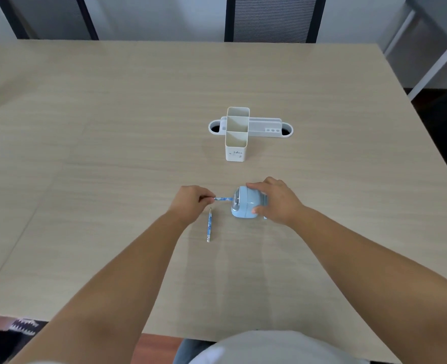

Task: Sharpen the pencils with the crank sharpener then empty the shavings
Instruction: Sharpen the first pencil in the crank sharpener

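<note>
A light blue crank sharpener (243, 206) stands on the wooden table (112, 153), its front facing left. My right hand (275, 200) rests over its top and far side, gripping the body. My left hand (191, 202) pinches the end of a blue patterned pencil (223, 198) that lies level and runs into the sharpener's front opening. A second blue patterned pencil (209, 225) lies loose on the table just below my left hand, its dark tip pointing away from me. The crank is hidden behind my right hand.
A white pen holder (237, 148) with several open compartments stands beyond the sharpener. Behind it a grey cable grommet strip (267, 127) is set into the table. Two chairs stand at the far edge.
</note>
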A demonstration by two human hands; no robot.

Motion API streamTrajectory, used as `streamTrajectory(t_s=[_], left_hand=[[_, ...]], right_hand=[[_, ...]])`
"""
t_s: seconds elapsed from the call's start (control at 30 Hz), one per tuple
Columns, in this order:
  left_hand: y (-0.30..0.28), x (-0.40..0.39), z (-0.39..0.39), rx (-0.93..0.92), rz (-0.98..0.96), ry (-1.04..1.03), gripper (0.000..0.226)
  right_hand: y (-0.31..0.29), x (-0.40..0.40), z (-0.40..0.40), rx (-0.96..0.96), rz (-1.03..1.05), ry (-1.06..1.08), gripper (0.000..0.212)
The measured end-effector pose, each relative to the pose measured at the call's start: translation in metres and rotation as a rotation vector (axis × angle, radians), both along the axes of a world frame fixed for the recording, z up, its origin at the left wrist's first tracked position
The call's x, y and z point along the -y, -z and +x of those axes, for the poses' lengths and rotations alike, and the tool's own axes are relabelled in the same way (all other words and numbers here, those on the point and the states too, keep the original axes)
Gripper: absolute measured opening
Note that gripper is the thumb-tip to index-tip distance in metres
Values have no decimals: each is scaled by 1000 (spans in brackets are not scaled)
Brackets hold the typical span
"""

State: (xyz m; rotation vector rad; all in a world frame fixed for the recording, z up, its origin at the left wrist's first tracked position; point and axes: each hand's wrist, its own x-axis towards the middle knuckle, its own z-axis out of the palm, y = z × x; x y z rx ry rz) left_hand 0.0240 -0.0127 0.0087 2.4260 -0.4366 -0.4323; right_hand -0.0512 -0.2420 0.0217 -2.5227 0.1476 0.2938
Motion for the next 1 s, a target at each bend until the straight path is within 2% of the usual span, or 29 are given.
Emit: streamTrajectory(t_s=[0.4, 0.57, 0.6, 0.7, 0.8, 0.87, 0.93, 1.0], left_hand=[[-3, 25, -6, 26, 34, 42, 15], [-7, 20, -4, 3, 106, 78, 21], [-7, 18, -4, -21, 121, 80, 28], [-9, 14, -5, -30, 226, 115, 70], [-13, 20, -14, 188, 396, 226, 97], [-15, 35, -21, 295, 359, 297, 107], [-13, 55, -26, 344, 330, 357, 113], [-8, 75, -32, 374, 394, 427, 117]], right_hand=[[2, 0, 0, 22, -49, -5, 65], [0, 0, 0, -1, -37, -6, 66], [-2, 1, 1, -8, -54, -23, 66], [-8, 5, 4, -39, -83, -71, 79], [-10, 15, -3, -48, 60, 20, 96], [-3, 28, -13, -68, 161, 115, 87], [9, 40, -28, -138, 257, 204, 63], [22, 43, -43, -213, 270, 225, 45]])
